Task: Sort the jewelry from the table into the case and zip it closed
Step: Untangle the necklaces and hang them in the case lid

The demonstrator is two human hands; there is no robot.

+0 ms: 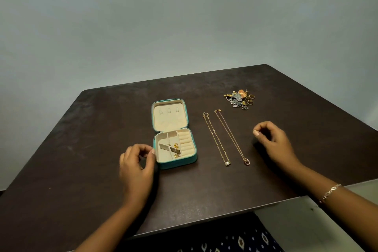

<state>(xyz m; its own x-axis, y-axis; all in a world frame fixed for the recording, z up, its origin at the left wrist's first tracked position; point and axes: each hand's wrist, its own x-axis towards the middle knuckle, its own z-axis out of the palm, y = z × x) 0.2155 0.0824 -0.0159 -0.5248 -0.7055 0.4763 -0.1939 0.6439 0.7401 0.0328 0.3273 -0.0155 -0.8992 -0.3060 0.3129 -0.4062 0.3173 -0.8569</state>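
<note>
A teal jewelry case (180, 164) lies open on the dark table (102, 129), its cream lid (169, 115) flat behind the tray. A loose divider and a small gold piece (176, 147) lie in the tray. Two thin gold necklaces lie stretched out to the right: one with a pearl pendant (215, 139), one with a ring pendant (232, 137). A heap of earrings and rings (240, 99) sits further back right. My left hand (137, 166) hovers at the case's left edge, fingers loosely curled, holding nothing. My right hand (274, 141) rests right of the necklaces, fingers loosely curled, empty.
A plain grey wall rises behind the table. The table's near edge runs diagonally at the lower right, with pale floor (306, 221) beyond it. A bracelet (329, 192) is on my right wrist.
</note>
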